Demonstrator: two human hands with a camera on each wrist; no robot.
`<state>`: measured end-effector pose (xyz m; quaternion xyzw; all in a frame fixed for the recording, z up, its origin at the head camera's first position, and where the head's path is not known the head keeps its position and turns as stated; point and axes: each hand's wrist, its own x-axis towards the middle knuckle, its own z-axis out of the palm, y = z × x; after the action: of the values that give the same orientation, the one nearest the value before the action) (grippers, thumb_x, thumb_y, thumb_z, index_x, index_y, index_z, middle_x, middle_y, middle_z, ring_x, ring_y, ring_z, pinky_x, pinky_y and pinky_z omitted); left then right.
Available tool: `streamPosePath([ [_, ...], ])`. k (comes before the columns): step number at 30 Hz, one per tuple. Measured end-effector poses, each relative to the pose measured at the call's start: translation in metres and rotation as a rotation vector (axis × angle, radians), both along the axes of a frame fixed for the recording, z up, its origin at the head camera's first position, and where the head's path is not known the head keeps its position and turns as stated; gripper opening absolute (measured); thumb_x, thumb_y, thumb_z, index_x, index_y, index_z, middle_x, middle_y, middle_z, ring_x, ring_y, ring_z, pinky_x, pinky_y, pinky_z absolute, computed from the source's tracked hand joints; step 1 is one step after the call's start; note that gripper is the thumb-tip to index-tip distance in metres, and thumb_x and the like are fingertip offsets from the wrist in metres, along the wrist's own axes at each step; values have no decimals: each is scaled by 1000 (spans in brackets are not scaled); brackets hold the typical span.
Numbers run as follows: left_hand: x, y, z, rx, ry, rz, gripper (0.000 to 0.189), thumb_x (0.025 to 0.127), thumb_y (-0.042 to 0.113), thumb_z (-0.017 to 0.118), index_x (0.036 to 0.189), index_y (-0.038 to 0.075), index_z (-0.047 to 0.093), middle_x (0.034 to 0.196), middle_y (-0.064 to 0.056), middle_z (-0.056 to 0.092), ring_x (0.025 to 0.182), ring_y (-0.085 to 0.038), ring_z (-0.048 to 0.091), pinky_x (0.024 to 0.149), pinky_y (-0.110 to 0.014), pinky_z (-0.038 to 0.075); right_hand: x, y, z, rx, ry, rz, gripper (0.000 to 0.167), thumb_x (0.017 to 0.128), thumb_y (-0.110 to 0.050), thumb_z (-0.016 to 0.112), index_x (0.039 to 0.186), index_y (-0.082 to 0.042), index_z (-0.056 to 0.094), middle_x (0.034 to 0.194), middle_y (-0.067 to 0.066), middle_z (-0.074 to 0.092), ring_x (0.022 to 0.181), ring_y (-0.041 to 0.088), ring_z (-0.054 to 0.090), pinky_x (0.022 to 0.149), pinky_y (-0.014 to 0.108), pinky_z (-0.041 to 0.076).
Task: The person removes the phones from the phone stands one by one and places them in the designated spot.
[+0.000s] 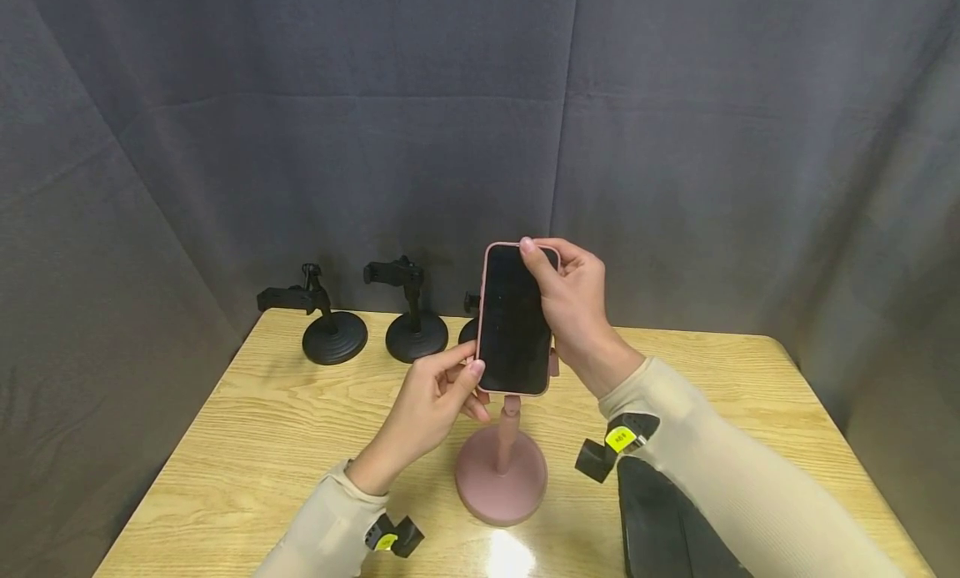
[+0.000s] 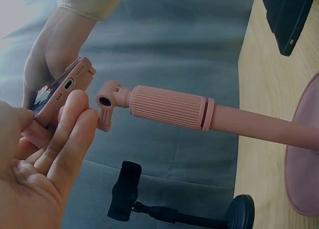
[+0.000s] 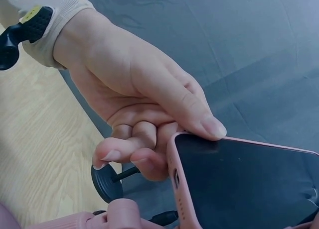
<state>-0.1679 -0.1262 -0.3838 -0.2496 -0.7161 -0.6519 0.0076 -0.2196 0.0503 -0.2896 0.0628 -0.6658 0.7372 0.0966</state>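
Note:
A smartphone in a pink case stands upright, dark screen facing me, at the head of a pink phone stand. My right hand grips its upper right corner, thumb over the front. At the lower left edge, my left hand pinches the stand's pink clamp between thumb and fingers, its thumb touching the phone's edge. The left wrist view shows the phone's charging port end tilted beside the stand's ribbed neck. The phone hides most of the clamp.
Black phone stands line the back left of the wooden table, another partly behind the phone. A flat black object lies under the right forearm. Grey curtains surround the table's back and sides.

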Motion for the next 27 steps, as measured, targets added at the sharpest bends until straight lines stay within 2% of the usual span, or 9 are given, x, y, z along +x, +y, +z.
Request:
streamPosePath([
  [7, -1, 0, -1, 2, 4, -8, 40, 107, 12, 52, 139, -11, 52, 82, -27, 68, 61, -13, 72, 67, -30, 63, -1, 0, 1, 0, 5, 10, 15, 101, -22, 65, 103, -8, 69, 80, -10, 75, 73, 9, 74, 69, 26, 62],
  [12, -1, -1, -1, -1, 7, -9, 37, 106, 13, 52, 134, -10, 57, 80, -26, 66, 59, -19, 72, 67, -31, 63, -5, 1, 6, 37, 10, 37, 11, 101, -20, 64, 102, -10, 69, 80, -11, 74, 73, 7, 74, 71, 26, 62],
  [17, 1, 1, -4, 21, 9, -36, 33, 106, 11, 53, 132, -9, 59, 79, -25, 64, 58, -13, 70, 65, -33, 63, -21, 10, 31, -65, 50, 16, 11, 100, -20, 65, 91, -18, 71, 71, -10, 73, 63, 5, 72, 60, 22, 60],
  [21, 3, 3, -6, 54, -12, -66, 35, 106, 11, 53, 135, -7, 56, 79, -28, 64, 60, -9, 69, 64, -37, 63, -32, 21, 54, -115, 60, -43, 11, 97, -25, 70, 93, -16, 72, 73, -6, 72, 61, 6, 70, 58, 20, 59],
  [24, 2, 6, -5, 67, -34, -72, 36, 106, 13, 54, 136, -6, 57, 81, -29, 65, 62, -8, 69, 64, -37, 63, -31, 26, 59, -122, 36, -71, 12, 96, -26, 71, 95, -14, 73, 75, -4, 71, 62, 7, 69, 60, 21, 59],
  [27, 0, 6, -5, 69, -55, -60, 37, 106, 13, 54, 136, -7, 55, 81, -31, 65, 62, -8, 69, 64, -33, 63, -28, 29, 58, -106, 22, -70, 13, 96, -27, 71, 96, -14, 72, 75, -5, 70, 62, 6, 68, 59, 21, 58],
])
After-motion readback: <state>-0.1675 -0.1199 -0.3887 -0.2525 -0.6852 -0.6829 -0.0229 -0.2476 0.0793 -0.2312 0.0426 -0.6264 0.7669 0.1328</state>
